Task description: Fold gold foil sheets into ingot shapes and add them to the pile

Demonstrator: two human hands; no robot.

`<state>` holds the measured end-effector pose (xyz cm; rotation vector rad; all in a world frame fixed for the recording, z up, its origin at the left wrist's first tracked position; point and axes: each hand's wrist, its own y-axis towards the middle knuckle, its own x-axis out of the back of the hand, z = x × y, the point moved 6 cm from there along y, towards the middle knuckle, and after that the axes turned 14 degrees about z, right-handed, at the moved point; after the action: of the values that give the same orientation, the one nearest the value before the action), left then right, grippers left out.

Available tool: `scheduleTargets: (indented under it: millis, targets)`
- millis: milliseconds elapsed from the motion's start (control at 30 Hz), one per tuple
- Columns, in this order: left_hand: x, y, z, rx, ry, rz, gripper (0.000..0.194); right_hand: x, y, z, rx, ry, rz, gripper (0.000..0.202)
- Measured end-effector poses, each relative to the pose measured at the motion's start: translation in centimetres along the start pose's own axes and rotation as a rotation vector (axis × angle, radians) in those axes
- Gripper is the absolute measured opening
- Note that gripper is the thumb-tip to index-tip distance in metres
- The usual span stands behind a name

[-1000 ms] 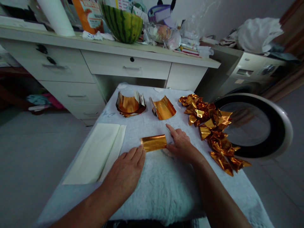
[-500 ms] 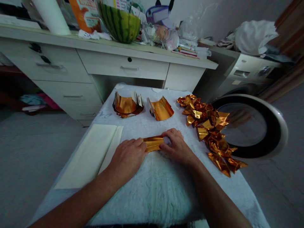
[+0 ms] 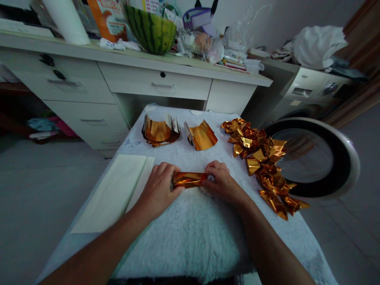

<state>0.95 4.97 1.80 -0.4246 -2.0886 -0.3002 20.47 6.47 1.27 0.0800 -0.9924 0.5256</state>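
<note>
Between my two hands is a narrow folded strip of gold foil paper (image 3: 190,180), held at both ends just above or on the cloth. My left hand (image 3: 162,184) grips its left end, thumb in front and fingers behind. The right end is pinched by my right hand (image 3: 219,181). Beyond them lie a curved stack of gold foil sheets (image 3: 158,131) and a smaller curved stack of gold sheets (image 3: 202,135). Folded gold foil pieces (image 3: 261,158) form a long pile to the right. Pale yellow paper sheets (image 3: 113,190) lie by my left forearm.
The work surface is covered with a pale fuzzy cloth (image 3: 190,237). Behind it stands a white desk (image 3: 166,85) with drawers, bearing a cut watermelon (image 3: 151,29) and clutter. At the right, a washing machine (image 3: 308,89) has its round door (image 3: 353,158) swung open beside the table.
My left hand has shifted slightly left and turned, its thumb now in front. More of the gold strip shows, and its face has turned darker and creased. My right hand stays nearly in place.
</note>
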Motion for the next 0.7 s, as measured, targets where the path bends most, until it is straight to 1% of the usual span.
scheduleTargets:
  millis: [67, 167, 233, 300, 367, 433, 533, 700]
  targets:
    - [-0.1, 0.2, 0.0, 0.002, -0.042, 0.064, 0.018, 0.0, 0.0, 0.0, 0.008, -0.004, 0.005, 0.008]
    - [-0.1, 0.3, -0.4, -0.021, -0.089, 0.132, 0.003, 0.3, 0.0, -0.1, 0.028, 0.012, -0.011, 0.008]
    - [0.1, 0.3, -0.6, -0.015, -0.138, 0.153, 0.005, 0.6, -0.1, -0.1, 0.058, 0.048, -0.041, 0.006]
    - [0.3, 0.2, -0.7, 0.020, -0.216, 0.163, 0.008, 0.9, -0.2, 0.2, 0.124, 0.103, -0.073, 0.002]
    - [0.5, 0.0, -0.7, 0.059, -0.310, 0.170, 0.010, 1.2, -0.3, 0.6, 0.198, 0.191, -0.100, 0.008]
    - [0.6, -0.1, -0.8, 0.075, -0.404, 0.175, 0.013, 1.5, -0.4, 0.7, 0.241, 0.322, -0.128, 0.015]
    - [0.6, -0.2, -0.9, 0.082, -0.525, 0.174, 0.015, 1.6, -0.5, 0.6, 0.258, 0.542, -0.159, 0.021]
    - [-0.2, 0.0, -0.9, 0.084, -0.757, 0.212, 0.018, 0.9, -0.1, 0.2, 0.264, 0.848, -0.144, 0.020]
